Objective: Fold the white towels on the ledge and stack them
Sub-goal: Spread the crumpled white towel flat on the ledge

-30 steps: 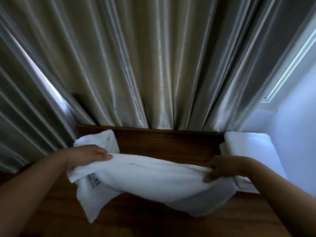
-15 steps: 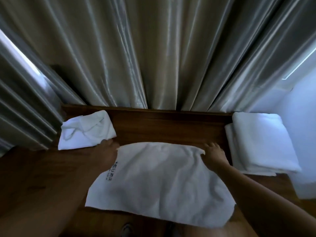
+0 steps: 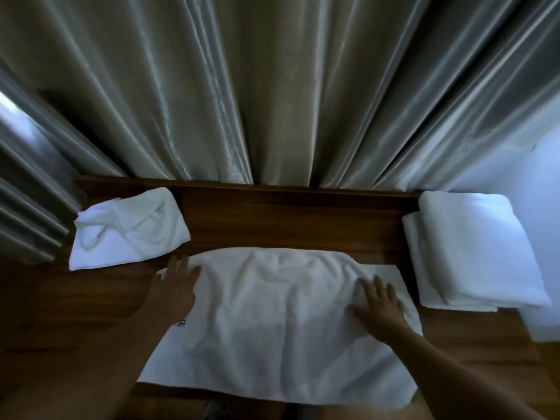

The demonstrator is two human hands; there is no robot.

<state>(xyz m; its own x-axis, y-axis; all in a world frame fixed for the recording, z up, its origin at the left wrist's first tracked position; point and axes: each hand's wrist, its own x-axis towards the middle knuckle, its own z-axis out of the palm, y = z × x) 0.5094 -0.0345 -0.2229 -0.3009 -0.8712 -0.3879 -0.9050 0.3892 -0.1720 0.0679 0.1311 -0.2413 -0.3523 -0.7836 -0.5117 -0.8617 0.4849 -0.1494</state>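
I press both palms flat, fingers spread, on the spread towel [image 3: 272, 322]: left hand [image 3: 177, 291], right hand [image 3: 380, 307]. A crumpled towel [image 3: 127, 230] lies at ten o'clock, the folded stack [image 3: 472, 250] at two.

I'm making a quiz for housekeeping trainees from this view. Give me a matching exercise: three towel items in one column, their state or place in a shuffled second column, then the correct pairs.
Column one:
1. spread towel
2. crumpled towel
3. folded stack

Column two:
A. at the ledge's right end, beside the wall
B. at the left end, bunched and unfolded
C. in the middle, lying open under both hands

Pairs: 1-C, 2-B, 3-A. The left hand and right hand lie flat on the spread towel, fingers open.
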